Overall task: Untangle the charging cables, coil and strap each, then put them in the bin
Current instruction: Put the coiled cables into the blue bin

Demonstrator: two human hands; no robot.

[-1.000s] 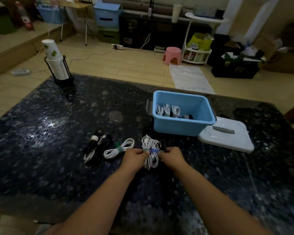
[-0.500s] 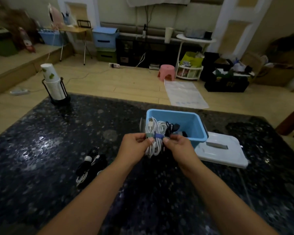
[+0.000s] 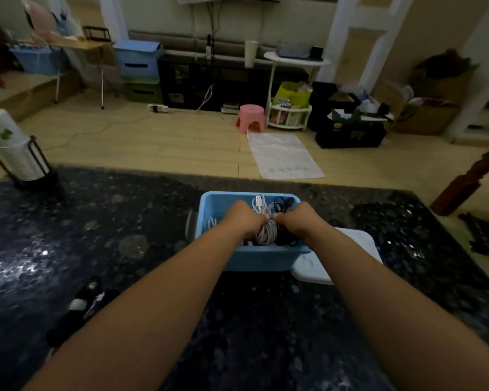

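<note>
Cables: strapped white-and-black bundle [image 3: 266, 231] pinched between left hand [image 3: 244, 221] and right hand [image 3: 298, 221], fingers curled on it, held low inside blue bin [image 3: 254, 258]. Not yet released. One dark bundle [image 3: 81, 309] left on table [image 3: 139, 277]; nearly done.

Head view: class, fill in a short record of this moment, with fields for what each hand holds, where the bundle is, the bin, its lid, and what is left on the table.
left hand: left hand grips the white coiled cable
right hand: right hand grips the same bundle, beside a black cable
bundle position: over the open blue bin, partly inside
lid: white lid lies on the table right of the bin
left on table: black and white cable bundle at near left
other: paper cup stack at far left
</note>
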